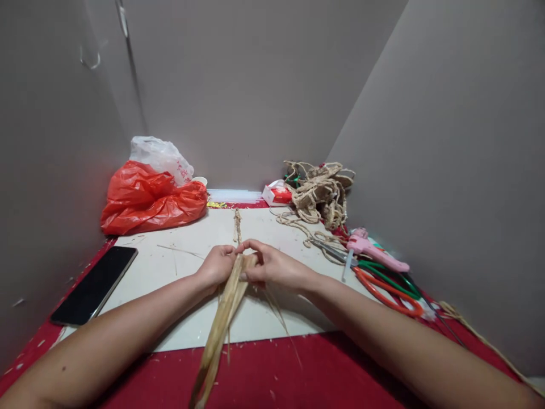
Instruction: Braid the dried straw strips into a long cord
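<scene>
Your left hand and right hand are both pinched shut on the dried leaf strips at mid-table, right where the twisted cord begins and runs away from you over the white board; loose ends trail back over the red table edge. Material looks light, dry and limp, likely brittle and prone to splitting lengthwise. Grip close to the twist point with your fingertips, not out on the free ends.
</scene>
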`<state>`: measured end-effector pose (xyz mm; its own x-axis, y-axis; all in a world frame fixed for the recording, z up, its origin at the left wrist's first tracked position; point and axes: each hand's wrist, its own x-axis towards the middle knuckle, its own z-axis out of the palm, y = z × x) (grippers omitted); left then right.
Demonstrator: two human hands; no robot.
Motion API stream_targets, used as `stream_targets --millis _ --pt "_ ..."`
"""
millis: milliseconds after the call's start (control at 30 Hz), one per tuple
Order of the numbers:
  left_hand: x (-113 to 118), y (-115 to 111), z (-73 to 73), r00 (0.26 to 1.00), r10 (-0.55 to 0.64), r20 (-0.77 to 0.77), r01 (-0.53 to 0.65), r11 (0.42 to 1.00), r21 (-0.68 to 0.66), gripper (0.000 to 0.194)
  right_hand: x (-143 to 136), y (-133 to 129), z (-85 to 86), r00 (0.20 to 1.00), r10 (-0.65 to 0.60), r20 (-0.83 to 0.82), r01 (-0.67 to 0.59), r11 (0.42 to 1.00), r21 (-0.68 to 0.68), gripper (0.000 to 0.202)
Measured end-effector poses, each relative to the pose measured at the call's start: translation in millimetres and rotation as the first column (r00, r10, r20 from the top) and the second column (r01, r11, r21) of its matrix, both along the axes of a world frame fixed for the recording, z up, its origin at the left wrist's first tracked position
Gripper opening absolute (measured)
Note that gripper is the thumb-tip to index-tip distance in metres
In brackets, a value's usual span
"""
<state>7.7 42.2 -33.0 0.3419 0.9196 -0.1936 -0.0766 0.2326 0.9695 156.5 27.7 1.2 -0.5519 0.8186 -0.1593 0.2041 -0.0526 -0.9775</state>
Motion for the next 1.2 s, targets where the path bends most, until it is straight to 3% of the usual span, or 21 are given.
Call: stream_targets --millis 167,367,600,767,900,1067,1200 --pt "1.6 -1.2 -3.4 0.994 0.081 -0.076 -0.078 0.996 0.039 0.017 -16.5 -11.4 -11.8 0.982 -0.177 -0.067 0.181 0.981 0.075 0.040" --pt "1.1 -1.7 -1.9 0.974 0.126 -0.190 -0.101 0.986 0.135 0.023 -4.8 -10.7 -3.0 0.993 -0.065 0.094 0.059 0.996 0.064 0.045" --pt "3.2 0.4 -3.4 0.971 0.152 -0.183 -0.116 0.974 0.195 0.013 -18.4 -16.9 -8.9 0.982 -0.179 -0.064 0.188 0.961 0.201 0.047" --pt "0.3 0.8 -1.9 0.916 0.246 -0.317 -0.130 0.929 0.345 0.022 -10.6 -16.2 -12.1 0.947 -0.275 -0.166 0.268 0.961 -0.064 0.043" --pt "-0.8 1.2 -0.4 0.909 0.244 -0.339 -0.120 0.930 0.348 0.026 -3.0 -10.8 -12.6 0.930 -0.325 -0.171 0.276 0.925 -0.262 0.033" --pt "-1.6 2.3 5.0 0.928 0.234 -0.288 -0.144 0.942 0.303 0.026 -5.2 -8.6 -8.2 0.946 -0.301 -0.124 0.258 0.926 -0.274 0.018" --pt "0.4 1.6 10.0 0.915 0.237 -0.327 -0.115 0.929 0.352 0.027 -9.8 -9.2 -8.4 0.967 -0.241 -0.081 0.212 0.942 -0.261 0.014"
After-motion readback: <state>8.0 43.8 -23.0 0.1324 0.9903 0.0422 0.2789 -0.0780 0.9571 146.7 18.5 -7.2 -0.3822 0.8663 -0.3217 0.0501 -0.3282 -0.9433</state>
